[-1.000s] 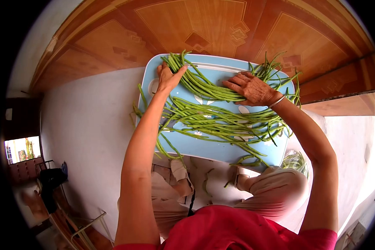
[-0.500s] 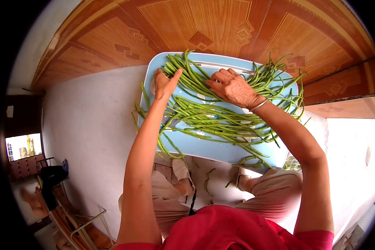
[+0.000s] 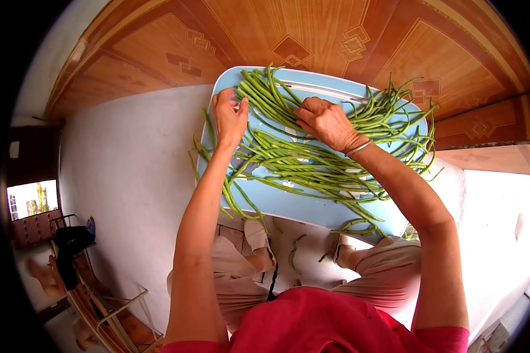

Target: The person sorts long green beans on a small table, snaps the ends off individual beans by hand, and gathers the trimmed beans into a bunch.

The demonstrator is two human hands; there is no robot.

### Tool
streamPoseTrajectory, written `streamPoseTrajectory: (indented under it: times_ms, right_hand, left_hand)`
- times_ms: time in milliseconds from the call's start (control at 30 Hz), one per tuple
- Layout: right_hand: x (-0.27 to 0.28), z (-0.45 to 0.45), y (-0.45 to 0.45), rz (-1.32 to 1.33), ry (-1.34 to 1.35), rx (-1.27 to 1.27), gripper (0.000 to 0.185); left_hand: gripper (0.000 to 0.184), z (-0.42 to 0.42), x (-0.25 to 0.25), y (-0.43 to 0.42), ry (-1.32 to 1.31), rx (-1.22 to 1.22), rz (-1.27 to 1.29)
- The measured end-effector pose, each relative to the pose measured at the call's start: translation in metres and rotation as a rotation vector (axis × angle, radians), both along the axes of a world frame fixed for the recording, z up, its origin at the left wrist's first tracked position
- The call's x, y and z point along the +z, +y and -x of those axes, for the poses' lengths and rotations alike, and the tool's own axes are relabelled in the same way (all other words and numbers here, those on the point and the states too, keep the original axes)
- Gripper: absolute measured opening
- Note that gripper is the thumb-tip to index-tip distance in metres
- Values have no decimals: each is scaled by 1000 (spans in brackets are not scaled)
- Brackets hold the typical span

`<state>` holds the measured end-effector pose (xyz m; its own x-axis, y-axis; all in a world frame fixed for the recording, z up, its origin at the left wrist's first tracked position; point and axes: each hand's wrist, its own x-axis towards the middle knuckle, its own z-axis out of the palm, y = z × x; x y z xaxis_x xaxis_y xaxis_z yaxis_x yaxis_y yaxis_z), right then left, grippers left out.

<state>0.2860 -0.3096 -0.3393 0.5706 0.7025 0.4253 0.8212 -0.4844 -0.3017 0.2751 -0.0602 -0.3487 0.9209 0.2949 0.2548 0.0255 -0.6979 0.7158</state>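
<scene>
Long green beans lie in two bunches across a blue table [image 3: 288, 206] with a white rim. My right hand [image 3: 330, 125], with a bracelet at the wrist, is closed around the middle of the upper bunch [image 3: 265, 100]. At that bunch's left end is my left hand [image 3: 230, 117], its thumb and fingers bent close to the bean tips; whether it pinches a bean is too small to tell. The lower bunch [image 3: 300, 167] lies nearer my body, with loose beans at its left side.
Behind the table stands a wooden panel [image 3: 241, 35]. Below the near edge are my feet and a few bean pieces [image 3: 294, 253] on the floor. A metal-framed chair [image 3: 121, 312] is at the lower left, and a plastic bag [image 3: 412, 230] partly shows by my right knee.
My right hand has moved left along the upper bunch and closed on it. My left hand has shifted slightly left and drawn its fingers in at the bean ends.
</scene>
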Motion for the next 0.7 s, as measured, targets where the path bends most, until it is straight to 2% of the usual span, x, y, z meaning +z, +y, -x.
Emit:
streamPoseTrajectory:
  times_ms: [67,167,267,333,433,533,700]
  right_hand:
    - [-3,2,0,23,-56,13,22]
    - [1,7,1,40,-117,41,21]
    - [1,8,1,34,-153,80,25]
    - [1,8,1,42,-173,99,26]
    - [1,8,2,-45,-46,130,19]
    - [6,9,5,-171,260,-28,15]
    - [-2,-6,12,-125,367,-176,16]
  left_hand:
    - [27,0,4,-5,27,-45,224]
    - [20,4,16,-21,-7,-12,207]
    - [20,-1,12,-26,31,-106,254]
    - [22,-4,9,-33,155,-119,251]
    - [24,-7,5,-43,225,-104,288]
    - [22,-11,3,-44,307,-71,439]
    - [19,-12,-3,-44,363,-78,608]
